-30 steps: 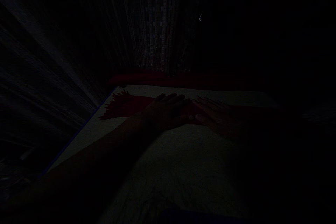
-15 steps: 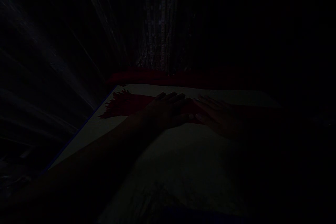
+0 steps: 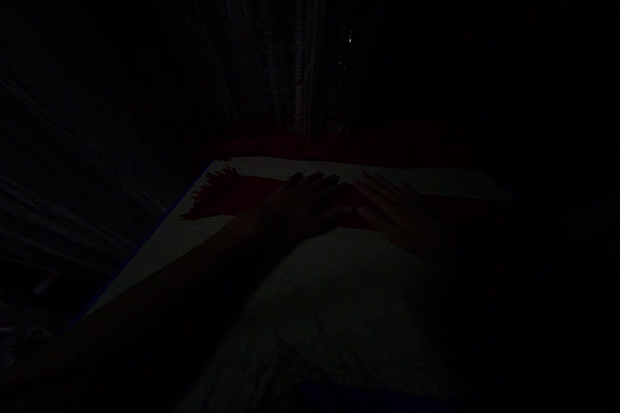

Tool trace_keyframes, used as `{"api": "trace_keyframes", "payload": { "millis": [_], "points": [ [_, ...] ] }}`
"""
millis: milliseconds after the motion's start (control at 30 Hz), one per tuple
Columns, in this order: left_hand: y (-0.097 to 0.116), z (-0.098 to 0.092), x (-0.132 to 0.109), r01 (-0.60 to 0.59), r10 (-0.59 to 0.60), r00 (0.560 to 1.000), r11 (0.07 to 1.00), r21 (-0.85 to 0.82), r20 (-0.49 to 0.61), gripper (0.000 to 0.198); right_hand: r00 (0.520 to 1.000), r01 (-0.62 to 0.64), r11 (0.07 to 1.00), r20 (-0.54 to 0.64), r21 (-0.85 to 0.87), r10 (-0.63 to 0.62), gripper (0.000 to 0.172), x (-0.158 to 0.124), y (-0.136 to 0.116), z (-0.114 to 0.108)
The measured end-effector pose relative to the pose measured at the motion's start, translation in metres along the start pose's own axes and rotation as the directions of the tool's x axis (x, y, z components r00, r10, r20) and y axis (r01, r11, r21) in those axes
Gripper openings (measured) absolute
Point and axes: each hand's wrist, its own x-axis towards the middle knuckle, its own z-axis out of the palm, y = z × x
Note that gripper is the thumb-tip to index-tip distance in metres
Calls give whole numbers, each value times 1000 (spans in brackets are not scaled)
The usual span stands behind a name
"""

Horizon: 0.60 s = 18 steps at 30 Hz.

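Note:
A long red cloth with a fringed end, like a scarf (image 3: 242,195), lies flat across a pale tabletop (image 3: 329,290). My left hand (image 3: 310,206) rests palm down on it, fingers spread. Just to the right, my right hand (image 3: 392,210) also lies flat on the red cloth, fingers stretched out. The two thumbs point at each other with a small gap between them. Toward the right the cloth fades into darkness, so its other end is hidden.
The whole scene is very dark. More red fabric (image 3: 290,145) runs along the table's far side. A blue edge (image 3: 145,239) borders the table on the left. Behind stand faint striped hangings (image 3: 303,64). Something dark blue (image 3: 358,393) shows at the bottom.
My right hand has shifted slightly to the left and up, while the left hand stays nearly in place. The picture has grown a little darker on the left.

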Motion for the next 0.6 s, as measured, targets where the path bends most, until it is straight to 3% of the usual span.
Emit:
{"api": "trace_keyframes", "payload": {
  "millis": [100, 233, 367, 533, 600],
  "points": [
    [-1, 0, 0, -5, 5, 1000, 1000, 4, 4, 74, 1000, -27, 1000, -15, 9, 27, 69, 1, 1, -2],
    [-1, 0, -1, -11, 11, 1000, 1000, 1, -15, 75, 998, -32, 999, 48, -1, 32, 70, 2, 1, -6],
    [0, -3, -2, -6, 7, 1000, 1000, -21, 9, 78, 998, -28, 1000, -56, 3, 29, 70, 2, 5, -8],
    [2, -5, -1, -4, 4, 1000, 1000, -9, 24, 78, 1000, -18, 999, 3, -27, 18, 69, 0, 8, -4],
    [2, -4, -1, -1, 1, 1000, 1000, -9, 20, 78, 999, -22, 1000, -44, -17, 21, 68, 0, 8, -3]
  ]
}}
